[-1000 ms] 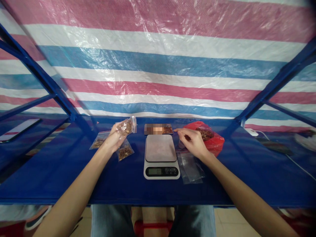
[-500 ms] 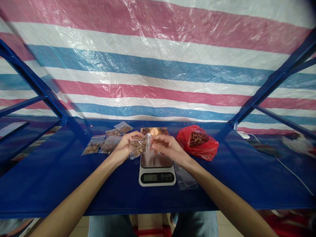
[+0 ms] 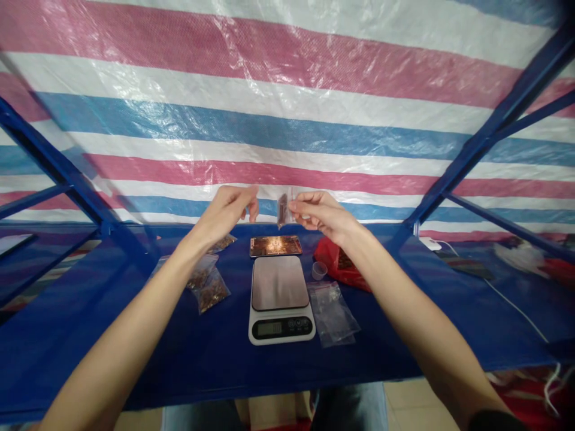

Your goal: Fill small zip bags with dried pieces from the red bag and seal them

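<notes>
My right hand (image 3: pixel 321 214) pinches a small zip-lock bag (image 3: pixel 283 209) by its sealed edge, and the bag is raised above the far edge of the table, seen nearly edge-on. Brown dried pieces fill its lower part. To the left of the bag hovers my left hand (image 3: pixel 232 209), its fingers loosely bent and apart, holding nothing. Below both hands stands a white kitchen scale (image 3: pixel 281 299) with a bare steel plate; its display is too blurred to read. Behind the scale lies a phone (image 3: pixel 275 245) with a lit screen.
Several filled zip-lock bags (image 3: pixel 212 293) lie at the left, partly under my forearm. On the right are flat unfilled zip-lock bags (image 3: pixel 333 317), a small clear cup (image 3: pixel 319 270) and a red plastic bag (image 3: pixel 327 257) of brown pieces. Blue frame posts (image 3: pixel 476 149) flank the table (image 3: pixel 202 365).
The filled bag has gone from my left hand to my right and up off the scale area. Both hands have risen away from the table, and my left fingers have let go.
</notes>
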Motion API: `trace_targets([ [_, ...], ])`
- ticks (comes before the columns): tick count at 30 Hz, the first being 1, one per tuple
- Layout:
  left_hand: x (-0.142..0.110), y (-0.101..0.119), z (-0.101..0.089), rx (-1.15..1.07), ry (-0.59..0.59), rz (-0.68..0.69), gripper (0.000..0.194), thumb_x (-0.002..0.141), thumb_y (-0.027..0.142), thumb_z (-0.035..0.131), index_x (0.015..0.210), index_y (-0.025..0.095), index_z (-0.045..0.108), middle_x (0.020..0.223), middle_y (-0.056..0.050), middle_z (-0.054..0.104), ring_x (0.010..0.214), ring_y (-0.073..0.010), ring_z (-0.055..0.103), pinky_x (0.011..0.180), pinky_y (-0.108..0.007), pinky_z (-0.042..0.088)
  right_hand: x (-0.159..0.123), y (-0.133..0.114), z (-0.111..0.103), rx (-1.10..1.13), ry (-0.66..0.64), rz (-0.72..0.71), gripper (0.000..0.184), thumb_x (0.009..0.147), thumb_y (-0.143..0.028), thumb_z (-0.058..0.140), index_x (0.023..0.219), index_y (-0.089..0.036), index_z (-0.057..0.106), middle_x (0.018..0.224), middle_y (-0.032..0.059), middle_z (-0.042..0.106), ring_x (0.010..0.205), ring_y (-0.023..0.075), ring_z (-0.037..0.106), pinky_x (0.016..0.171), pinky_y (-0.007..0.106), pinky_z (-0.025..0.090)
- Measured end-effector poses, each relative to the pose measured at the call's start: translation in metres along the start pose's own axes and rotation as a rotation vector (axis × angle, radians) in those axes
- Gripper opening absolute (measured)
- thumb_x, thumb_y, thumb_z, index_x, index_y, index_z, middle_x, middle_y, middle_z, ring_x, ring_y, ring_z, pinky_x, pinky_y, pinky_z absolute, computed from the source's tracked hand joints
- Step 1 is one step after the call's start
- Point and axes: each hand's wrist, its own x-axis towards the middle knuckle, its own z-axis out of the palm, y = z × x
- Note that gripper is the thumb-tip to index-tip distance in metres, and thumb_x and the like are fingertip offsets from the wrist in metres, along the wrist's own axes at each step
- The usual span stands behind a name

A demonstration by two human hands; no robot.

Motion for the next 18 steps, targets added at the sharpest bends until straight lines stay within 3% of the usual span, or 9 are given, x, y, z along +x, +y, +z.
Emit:
trace_targets([
  [3,0.025,0.009,0.015,-0.103,-0.124,-0.024,0.062,0.104,0.055,0.048,0.056,0.018,0.059,0.053,-0.004,0.063,0.055,-0.0128,0.059,0.062,-0.027,0.044,0.016,-0.010,0.005,-0.081,-0.075,-0.067,0.036,0.077,-0.044,0.090,0.067,-0.017,0.068,0.058,-0.0012,0.062,0.048,0.0057,0.042,0.040,0.023,0.016],
  [6,0.037,-0.001,0.029,-0.171,-0.203,-0.061,0.053,0.100,0.053,0.056,0.068,0.015,0.073,0.063,-0.008,0.072,0.057,-0.0142,0.065,0.057,-0.025,0.045,0.026,-0.006,0.013,-0.149,-0.158,-0.150,0.033,0.081,-0.045,0.086,0.074,-0.015,0.074,0.067,0.0039,0.072,0.051,0.0077,0.052,0.043,0.023,0.029],
  [9,0.037,-0.021,0.031,-0.215,-0.288,-0.148,0.050,0.099,0.053,0.059,0.079,0.012,0.079,0.075,-0.012,0.078,0.063,-0.0169,0.070,0.057,-0.025,0.049,0.031,0.005,0.014,-0.182,-0.178,-0.175,0.032,0.081,-0.045,0.085,0.079,-0.014,0.077,0.067,0.0046,0.074,0.053,0.0101,0.059,0.047,0.023,0.039],
  [13,0.034,-0.044,0.022,-0.321,-0.423,-0.206,0.043,0.097,0.052,0.067,0.091,0.012,0.080,0.091,-0.014,0.081,0.077,-0.0179,0.074,0.067,-0.026,0.055,0.035,0.023,0.002,-0.204,-0.147,-0.099,0.036,0.079,-0.048,0.087,0.076,-0.015,0.075,0.067,0.0034,0.073,0.049,0.0085,0.057,0.038,0.021,0.029],
  [18,0.036,-0.055,0.018,-0.332,-0.449,-0.214,0.029,0.091,0.042,0.075,0.102,0.016,0.077,0.093,-0.010,0.078,0.084,-0.0186,0.075,0.070,-0.026,0.057,0.039,0.034,-0.014,-0.151,-0.058,-0.021,0.038,0.075,-0.051,0.089,0.079,-0.017,0.073,0.071,0.0029,0.074,0.045,0.0098,0.062,0.035,0.020,0.025],
])
